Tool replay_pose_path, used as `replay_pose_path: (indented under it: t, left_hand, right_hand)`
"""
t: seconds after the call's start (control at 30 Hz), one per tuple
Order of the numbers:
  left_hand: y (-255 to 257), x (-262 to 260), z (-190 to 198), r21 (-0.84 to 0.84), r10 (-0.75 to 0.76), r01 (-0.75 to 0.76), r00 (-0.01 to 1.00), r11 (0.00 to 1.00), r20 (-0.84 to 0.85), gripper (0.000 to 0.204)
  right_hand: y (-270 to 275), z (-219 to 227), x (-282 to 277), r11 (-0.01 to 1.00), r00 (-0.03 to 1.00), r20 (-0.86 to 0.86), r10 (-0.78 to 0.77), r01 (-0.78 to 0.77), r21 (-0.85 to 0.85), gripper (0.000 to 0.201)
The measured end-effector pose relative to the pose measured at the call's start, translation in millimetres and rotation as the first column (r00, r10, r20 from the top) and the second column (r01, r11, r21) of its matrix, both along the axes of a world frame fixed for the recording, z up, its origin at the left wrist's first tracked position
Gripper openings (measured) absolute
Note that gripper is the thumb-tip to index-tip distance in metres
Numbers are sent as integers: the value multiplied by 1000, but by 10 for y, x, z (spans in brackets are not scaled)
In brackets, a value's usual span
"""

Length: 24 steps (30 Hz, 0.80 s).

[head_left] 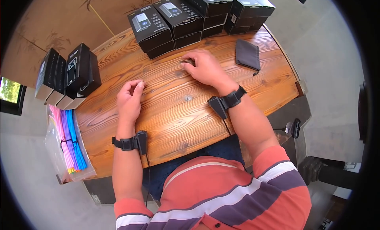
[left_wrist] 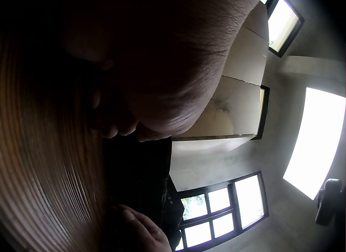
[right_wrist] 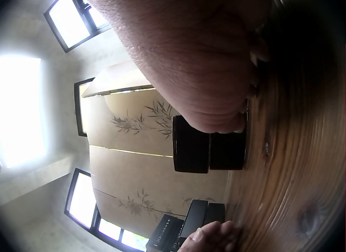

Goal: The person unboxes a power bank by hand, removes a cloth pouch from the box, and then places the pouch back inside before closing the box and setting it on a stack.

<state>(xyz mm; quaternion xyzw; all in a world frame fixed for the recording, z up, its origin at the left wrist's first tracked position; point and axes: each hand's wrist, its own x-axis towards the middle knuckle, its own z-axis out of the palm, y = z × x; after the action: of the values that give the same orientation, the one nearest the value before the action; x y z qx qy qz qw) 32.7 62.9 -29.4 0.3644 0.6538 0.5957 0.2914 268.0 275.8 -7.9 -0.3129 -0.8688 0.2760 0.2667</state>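
My left hand point(head_left: 130, 100) rests on the wooden table point(head_left: 166, 119) with its fingers loosely curled and nothing in them. To its right and farther forward, my right hand point(head_left: 206, 70) lies on the wood, fingers loosely bent and holding nothing. Just beyond the right hand stand stacked black boxes point(head_left: 152, 30) with a device printed on their tops. A dark grey drawstring pouch point(head_left: 247, 54) lies to the right of that hand. In the right wrist view, the left hand point(right_wrist: 210, 238) shows at the bottom; much of each near hand is in shadow in its own wrist view.
More black boxes point(head_left: 78, 70) stand at the table's left end. Beside them, a clear bag with pink, purple and blue sticks point(head_left: 72, 141) lies along the left edge. A folding screen point(head_left: 114, 10) stands behind the table. Cables run down from both wrist cameras.
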Motion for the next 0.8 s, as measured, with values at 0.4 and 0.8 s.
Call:
replay_pose_path:
  t: [0.4,0.8]
  left_hand:
    - [16,-73,53,252,216,-235,971,939,103,18]
    - [-660,-1519,1180,565,826,-696,562,444,44,21]
  right_hand:
    - [13,-89,-77,990,964,-253,-85,52,-134,24]
    - [-22,-78,-110,970,976,-213,-41,-12,-242,23]
